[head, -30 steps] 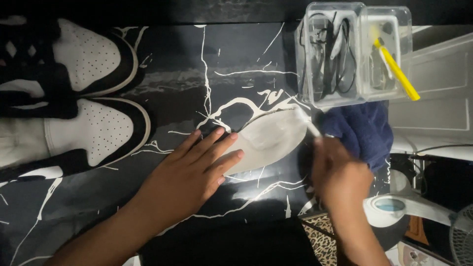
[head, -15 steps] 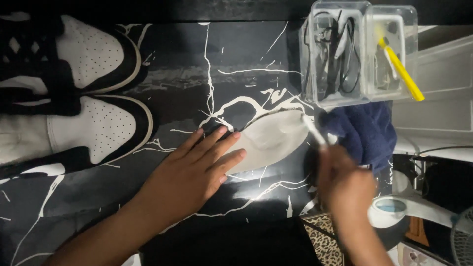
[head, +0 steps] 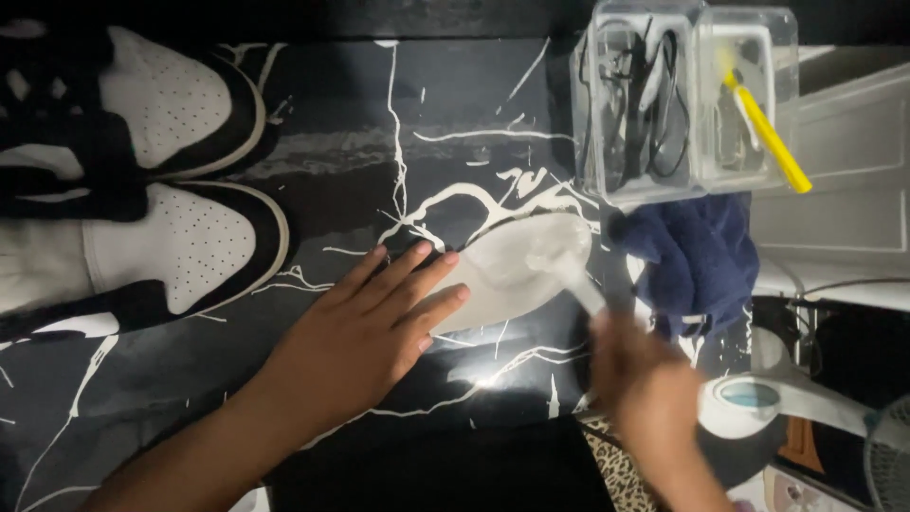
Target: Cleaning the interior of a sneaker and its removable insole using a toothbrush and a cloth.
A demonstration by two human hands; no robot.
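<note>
While flat: left hand (head: 365, 332) lies spread, fingers pressing the pale white shoe insole (head: 517, 270) onto the black white-veined marble bench (head: 455, 123).
Right hand (head: 645, 389): blurred, closed around a thin pale brush handle (head: 578, 284) touching the insole.
Beside: dark blue cloth (head: 697, 261).

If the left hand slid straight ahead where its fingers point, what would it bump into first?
Probably nothing new: the left hand already rests its fingertips on the white insole; beyond lies the clear plastic box.

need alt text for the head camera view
Left hand presses a white insole flat on a black marbled table while the blurred right hand holds a brush on it. Two sneakers lie left; a blue cloth lies right.
</note>
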